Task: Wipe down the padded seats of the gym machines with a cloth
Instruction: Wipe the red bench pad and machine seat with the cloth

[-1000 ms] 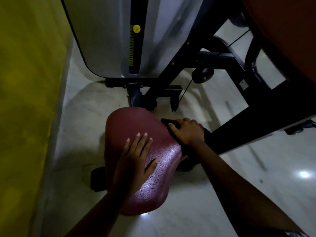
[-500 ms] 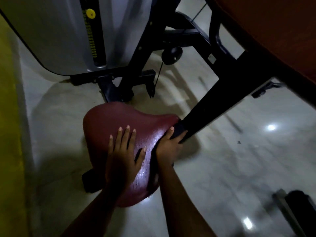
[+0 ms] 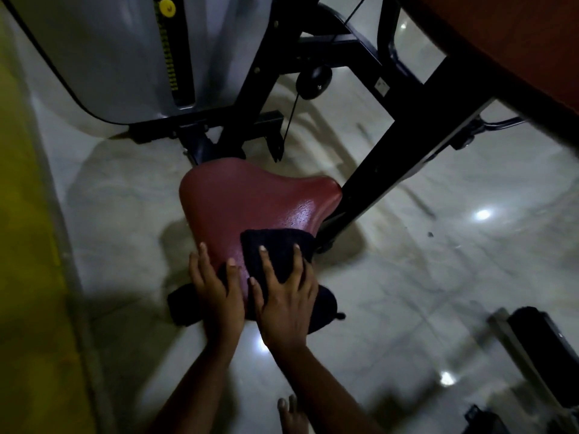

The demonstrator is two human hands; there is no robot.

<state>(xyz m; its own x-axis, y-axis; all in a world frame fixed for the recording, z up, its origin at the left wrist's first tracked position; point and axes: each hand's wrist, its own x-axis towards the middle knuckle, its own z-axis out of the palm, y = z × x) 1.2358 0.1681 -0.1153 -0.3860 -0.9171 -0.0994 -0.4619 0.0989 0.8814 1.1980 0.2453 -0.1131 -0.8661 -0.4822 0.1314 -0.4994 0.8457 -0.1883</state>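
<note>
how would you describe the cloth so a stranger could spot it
Below the big grey machine cover sits a red padded seat. On its near right part lies the cloth, pressed under the right hand. It is the only dark fabric on the red surface.

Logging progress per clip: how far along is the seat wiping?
Done: unclear; the maroon seat shines speckled on its right. In hand: the right hand presses the dark cloth on the seat's near part, left hand resting beside it. Left: the orange pad at upper right.

A single head-worn camera looks steeply down from above. It hangs close over the seat [image 3: 250, 208], with floor [image 3: 438, 277] all round.
</note>
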